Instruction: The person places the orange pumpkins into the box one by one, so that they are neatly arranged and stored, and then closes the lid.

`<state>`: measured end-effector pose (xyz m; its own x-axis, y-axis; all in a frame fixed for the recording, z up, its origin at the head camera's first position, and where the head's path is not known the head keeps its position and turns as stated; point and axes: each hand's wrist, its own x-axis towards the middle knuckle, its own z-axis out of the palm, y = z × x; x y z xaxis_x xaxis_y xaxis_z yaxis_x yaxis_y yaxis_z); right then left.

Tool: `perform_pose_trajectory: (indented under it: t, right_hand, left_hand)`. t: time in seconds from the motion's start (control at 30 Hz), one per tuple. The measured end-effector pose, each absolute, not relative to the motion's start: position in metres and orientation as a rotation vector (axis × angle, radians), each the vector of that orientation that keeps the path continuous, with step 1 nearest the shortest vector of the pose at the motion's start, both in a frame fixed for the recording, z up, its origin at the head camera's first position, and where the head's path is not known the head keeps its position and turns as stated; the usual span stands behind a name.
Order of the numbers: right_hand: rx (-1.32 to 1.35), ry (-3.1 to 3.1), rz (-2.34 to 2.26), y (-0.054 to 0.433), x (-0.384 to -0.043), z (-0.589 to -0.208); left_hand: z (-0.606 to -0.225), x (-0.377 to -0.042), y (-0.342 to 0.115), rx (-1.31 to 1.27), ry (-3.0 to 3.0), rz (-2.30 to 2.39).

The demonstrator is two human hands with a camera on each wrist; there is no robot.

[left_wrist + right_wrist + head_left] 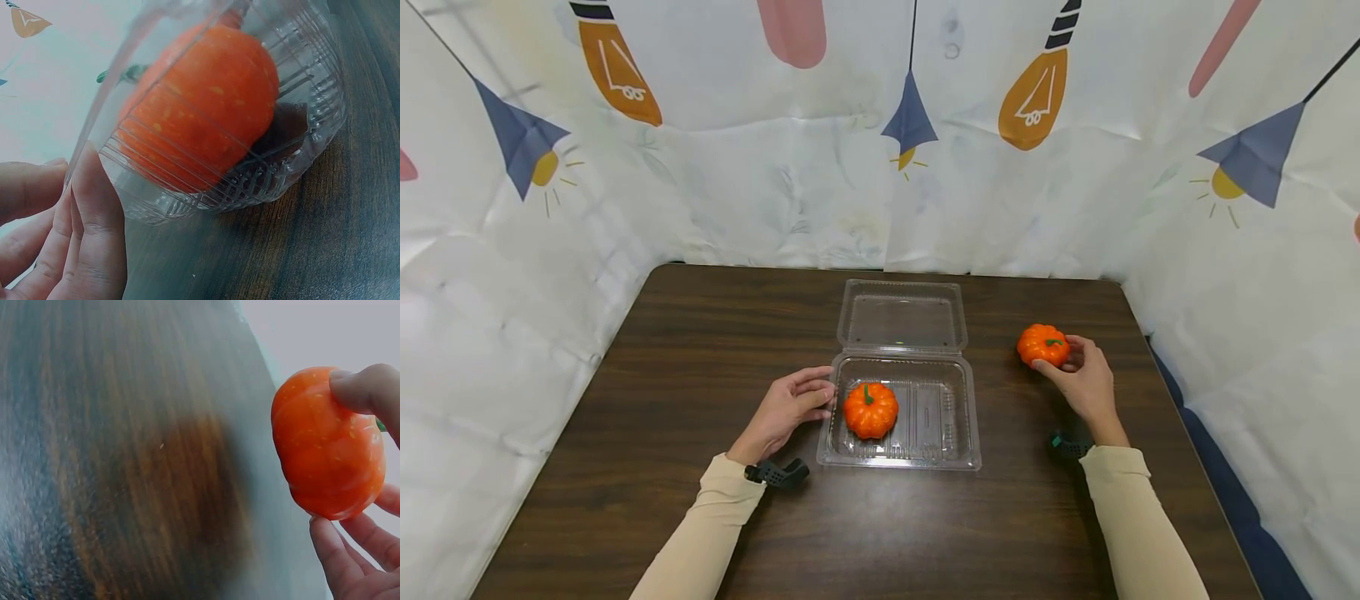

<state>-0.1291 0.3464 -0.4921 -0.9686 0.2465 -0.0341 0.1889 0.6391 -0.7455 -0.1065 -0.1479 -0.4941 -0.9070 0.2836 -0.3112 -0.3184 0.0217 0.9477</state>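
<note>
A clear plastic clamshell container point(936, 417) lies with its lid point(902, 312) folded back on the table. One small orange pumpkin point(870, 411) with a green stem sits in the left part of its base. My left hand point(790, 408) pinches the base's left rim between thumb and fingers, as the left wrist view shows at the fingertips point(94, 181). Off to the right, my right hand point(1086, 379) grips a second orange pumpkin point(1041, 345) by its sides. In the right wrist view this pumpkin point(328, 447) is between thumb and fingers, above the tabletop.
The dark wood-grain table point(722, 333) reaches back to a white curtain point(760, 192) printed with lamps and bulbs, which also hangs at both sides. A dark band is strapped on each wrist. Dark blue cloth point(1225, 492) shows past the table's right edge.
</note>
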Motion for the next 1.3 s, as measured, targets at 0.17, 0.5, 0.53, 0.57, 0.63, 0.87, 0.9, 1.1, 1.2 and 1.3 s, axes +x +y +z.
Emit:
perform_pose_trajectory:
  t: [0.17,0.5,0.53,0.57,0.63,0.87,0.9,1.1,1.2,1.3]
  right_hand:
    - [-0.314,-2.766,1.238,0.343,-0.125,-0.484]
    - [-0.197,-2.717,1.271,0.332,-0.124,-0.462]
    - [-0.186,-2.711,1.27,0.331,-0.123,-0.46]
    - [-0.173,-2.706,1.267,0.329,-0.123,-0.458]
    - [-0.146,-2.699,1.263,0.326,-0.122,-0.455]
    - [-0.064,-2.71,1.272,0.313,-0.116,-0.444]
    - [-0.052,-2.716,1.276,0.311,-0.116,-0.443]
    - [0.013,-2.748,1.308,0.297,-0.113,-0.439]
    - [0.043,-2.745,1.33,0.291,-0.112,-0.439]
    - [0.078,-2.732,1.361,0.286,-0.111,-0.439]
  left_hand:
    - [-0.494,-0.107,-0.147,-0.022,1.891,1.937]
    - [-0.493,-0.107,-0.15,-0.014,1.882,1.945]
    - [-0.492,-0.107,-0.15,-0.015,1.883,1.942]
    - [-0.492,-0.107,-0.15,-0.016,1.883,1.942]
    - [-0.493,-0.108,-0.15,-0.013,1.888,1.936]
    - [-0.494,-0.109,-0.149,-0.008,1.866,1.95]
    - [-0.494,-0.109,-0.149,-0.007,1.86,1.955]
    - [-0.495,-0.109,-0.148,0.003,1.842,1.979]
    - [-0.495,-0.109,-0.148,0.008,1.848,1.979]
    - [-0.495,-0.109,-0.148,0.006,1.854,1.977]
